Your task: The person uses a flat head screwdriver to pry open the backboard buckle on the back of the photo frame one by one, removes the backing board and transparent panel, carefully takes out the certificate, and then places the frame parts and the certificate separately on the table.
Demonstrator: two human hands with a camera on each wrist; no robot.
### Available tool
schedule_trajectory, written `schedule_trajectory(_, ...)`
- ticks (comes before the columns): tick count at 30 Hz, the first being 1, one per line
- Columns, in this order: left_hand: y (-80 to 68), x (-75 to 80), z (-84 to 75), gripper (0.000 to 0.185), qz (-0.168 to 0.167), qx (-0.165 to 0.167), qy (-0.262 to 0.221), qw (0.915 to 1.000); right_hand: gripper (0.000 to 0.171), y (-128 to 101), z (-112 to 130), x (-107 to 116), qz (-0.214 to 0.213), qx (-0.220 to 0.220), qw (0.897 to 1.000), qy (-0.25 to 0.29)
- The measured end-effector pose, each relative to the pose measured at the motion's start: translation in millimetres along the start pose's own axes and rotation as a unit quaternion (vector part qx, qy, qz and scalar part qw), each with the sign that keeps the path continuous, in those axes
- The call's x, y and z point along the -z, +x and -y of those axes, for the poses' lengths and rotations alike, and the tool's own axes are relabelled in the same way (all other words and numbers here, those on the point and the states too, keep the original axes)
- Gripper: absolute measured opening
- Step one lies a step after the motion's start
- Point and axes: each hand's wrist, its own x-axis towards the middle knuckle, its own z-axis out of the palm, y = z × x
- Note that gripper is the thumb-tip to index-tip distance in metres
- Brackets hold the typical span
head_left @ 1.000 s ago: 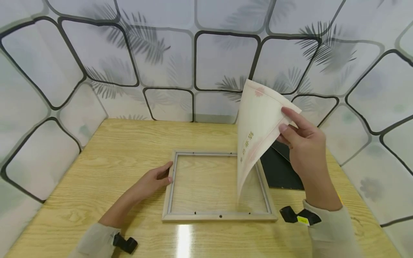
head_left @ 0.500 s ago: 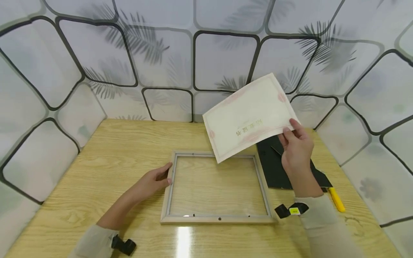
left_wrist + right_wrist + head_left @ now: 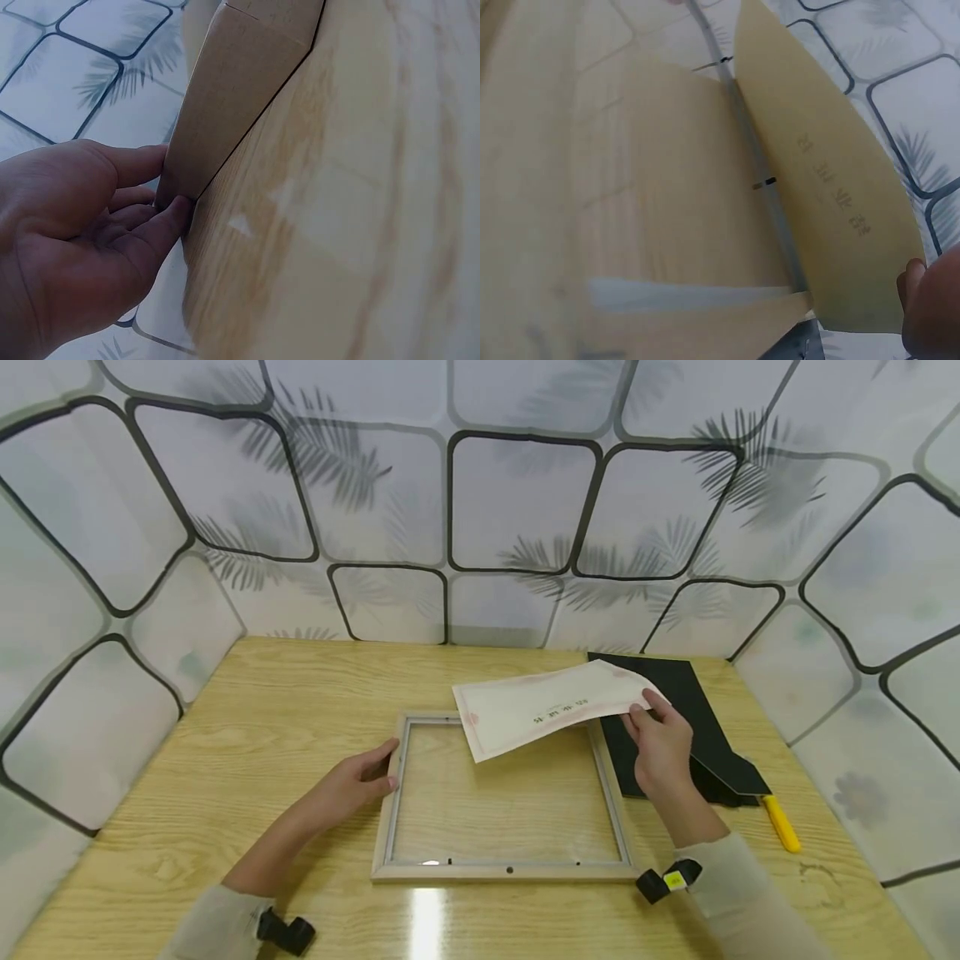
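A cream certificate sheet (image 3: pixel 540 706) with a pink border and gold characters hangs tilted over the back of a pale wooden picture frame (image 3: pixel 510 871). At its right corner my right hand (image 3: pixel 663 747) pinches the sheet between thumb and fingers. The frame lies flat with a clear pane and small dark tabs along its inner edge. My left hand (image 3: pixel 348 785) holds the frame's left side. In the left wrist view, thumb and finger of the left hand (image 3: pixel 97 232) meet the outer face of the frame (image 3: pixel 240 67). The right wrist view shows the sheet (image 3: pixel 832 202) bowed beside the frame's edge.
Black backing boards (image 3: pixel 667 681) lie overlapping right of the frame, partly behind the right hand. A tool with a yellow handle (image 3: pixel 782 824) sticks out from under them. The wooden table (image 3: pixel 285 693) ends against patterned walls (image 3: pixel 382 502) behind and at the sides.
My right hand has swung the certificate from upright to nearly level and lowered it over the frame's back edge, uncovering more black board. The left hand stays at the frame.
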Motion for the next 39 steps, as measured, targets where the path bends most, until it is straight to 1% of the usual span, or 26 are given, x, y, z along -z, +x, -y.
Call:
schedule_trajectory(2,0.0,0.3,-0.6,0.069,0.002,-0.002,0.002,1.0000,0.058,-1.6,-4.4,1.2,0.014,-0.001,1.000,-0.010)
schedule_trajectory(7,1.1,-0.2,-1.8,0.069,0.000,0.007,0.003,1.0000,0.063,-3.3,-14.1,0.6,0.042,0.001,0.999,-0.035)
schedule_trajectory(13,0.4,0.2,-3.1,0.069,-0.005,0.008,0.011,0.9999,0.061,-5.0,-19.9,-10.1,0.040,0.013,0.996,-0.083)
schedule_trajectory(18,-0.1,-1.2,-4.2,0.071,-0.001,0.020,0.002,0.9998,0.058,-1.6,-26.0,-17.3,0.048,0.017,0.991,-0.127)
schedule_trajectory(22,-2.0,-2.9,-4.5,0.072,0.001,0.025,-0.001,0.9997,0.054,1.2,-30.1,-21.1,0.047,0.030,0.983,-0.174)
schedule_trajectory(26,-5.1,-4.4,-5.6,0.073,0.001,0.021,0.004,0.9998,0.051,0.1,-26.9,-21.2,0.066,0.047,0.973,-0.215)
schedule_trajectory(29,-7.1,-5.1,-7.3,0.073,0.003,0.021,0.006,0.9998,0.049,-0.7,-24.4,-17.8,0.081,0.063,0.961,-0.256)
schedule_trajectory(32,-8.4,-5.4,-8.7,0.072,0.004,0.025,0.007,0.9996,0.046,0.2,-25.3,-14.6,0.084,0.078,0.949,-0.295)
schedule_trajectory(36,-10.0,-5.3,-9.3,0.072,0.001,0.028,0.011,0.9995,0.045,3.0,-29.8,-14.0,0.095,0.073,0.941,-0.317)
schedule_trajectory(39,-11.6,-5.4,-9.2,0.072,-0.001,0.024,0.015,0.9996,0.044,4.1,-32.1,-15.6,0.104,0.069,0.939,-0.321)
